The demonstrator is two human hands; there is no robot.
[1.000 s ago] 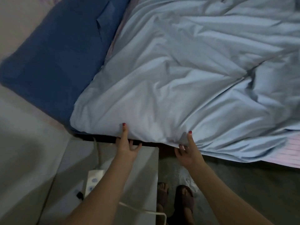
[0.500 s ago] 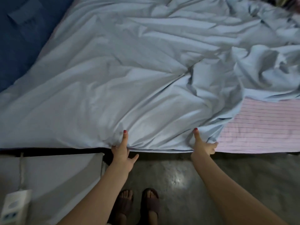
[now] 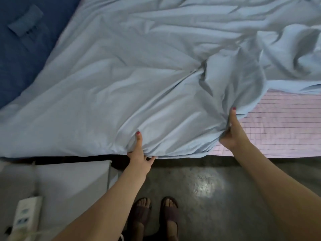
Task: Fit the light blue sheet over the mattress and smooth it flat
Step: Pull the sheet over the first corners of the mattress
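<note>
The light blue sheet (image 3: pixel 139 75) lies crumpled across most of the mattress, with heavy folds at the right. The mattress (image 3: pixel 278 122) shows bare at the right, pink with thin dark lines. My left hand (image 3: pixel 139 153) grips the sheet's near edge at the bed's front side, thumb on top. My right hand (image 3: pixel 231 131) holds a bunched fold of the sheet farther right, above the mattress edge, where the sheet ends and the pink surface begins.
A dark blue cloth (image 3: pixel 26 49) covers the bed's far left. A low white table (image 3: pixel 69 188) stands at the lower left with a white power strip (image 3: pixel 26 216) on it. My sandalled feet (image 3: pixel 156 216) stand on the grey floor (image 3: pixel 217 197).
The view has shifted right along the bed. My right hand has moved up and right, gathering more of the sheet, and more pink mattress shows. My left hand keeps its grip on the edge.
</note>
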